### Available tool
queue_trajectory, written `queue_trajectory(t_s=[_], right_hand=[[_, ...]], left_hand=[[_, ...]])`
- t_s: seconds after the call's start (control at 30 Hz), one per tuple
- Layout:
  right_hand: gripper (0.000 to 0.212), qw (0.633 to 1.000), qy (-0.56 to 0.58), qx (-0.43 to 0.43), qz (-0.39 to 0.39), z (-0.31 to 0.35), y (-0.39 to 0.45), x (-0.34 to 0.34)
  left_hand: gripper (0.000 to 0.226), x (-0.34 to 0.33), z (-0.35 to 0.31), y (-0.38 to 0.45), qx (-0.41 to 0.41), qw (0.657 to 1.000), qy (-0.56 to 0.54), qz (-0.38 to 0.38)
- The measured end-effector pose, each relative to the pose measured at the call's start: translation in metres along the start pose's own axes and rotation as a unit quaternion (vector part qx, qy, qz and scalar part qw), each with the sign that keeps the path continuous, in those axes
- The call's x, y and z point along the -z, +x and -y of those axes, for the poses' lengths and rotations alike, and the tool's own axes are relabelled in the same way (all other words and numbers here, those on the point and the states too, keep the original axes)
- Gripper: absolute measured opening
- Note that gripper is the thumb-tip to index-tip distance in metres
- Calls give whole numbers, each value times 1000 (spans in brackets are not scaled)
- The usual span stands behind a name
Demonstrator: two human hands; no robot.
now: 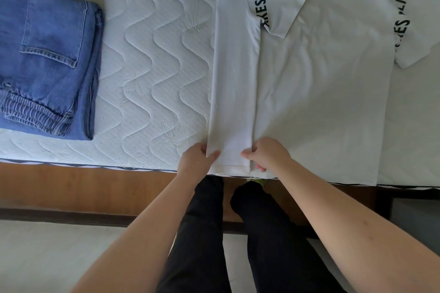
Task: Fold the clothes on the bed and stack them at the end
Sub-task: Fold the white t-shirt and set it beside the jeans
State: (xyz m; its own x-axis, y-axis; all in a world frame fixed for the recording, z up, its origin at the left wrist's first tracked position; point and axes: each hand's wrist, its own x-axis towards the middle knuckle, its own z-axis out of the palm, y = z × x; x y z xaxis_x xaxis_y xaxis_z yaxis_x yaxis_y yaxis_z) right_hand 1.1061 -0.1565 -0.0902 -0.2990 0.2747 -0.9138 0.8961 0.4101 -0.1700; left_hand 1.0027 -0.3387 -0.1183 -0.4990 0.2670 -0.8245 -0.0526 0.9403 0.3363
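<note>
Left hand (197,158): pinches the shirt (309,102) flap's left hem corner, lower centre
Right hand (267,153): grips its right hem corner

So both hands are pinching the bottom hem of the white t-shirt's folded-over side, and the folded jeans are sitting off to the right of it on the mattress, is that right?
Not quite. The head view shows the folded jeans to the left of the white t-shirt, not the right. The rest holds: the left hand and right hand pinch the folded-over side's hem on the mattress.
</note>
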Motion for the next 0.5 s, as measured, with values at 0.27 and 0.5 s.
queue_trajectory(t_s=[0.27,0.5], right_hand=[[35,999,-44,-29,14,-1,-4,-9],[39,988,87,-32,-120,5,-3,35]], left_hand=[[32,0,3,-13,-27,993,103,41],[26,43,-34,-6,-87,989,72,-98]])
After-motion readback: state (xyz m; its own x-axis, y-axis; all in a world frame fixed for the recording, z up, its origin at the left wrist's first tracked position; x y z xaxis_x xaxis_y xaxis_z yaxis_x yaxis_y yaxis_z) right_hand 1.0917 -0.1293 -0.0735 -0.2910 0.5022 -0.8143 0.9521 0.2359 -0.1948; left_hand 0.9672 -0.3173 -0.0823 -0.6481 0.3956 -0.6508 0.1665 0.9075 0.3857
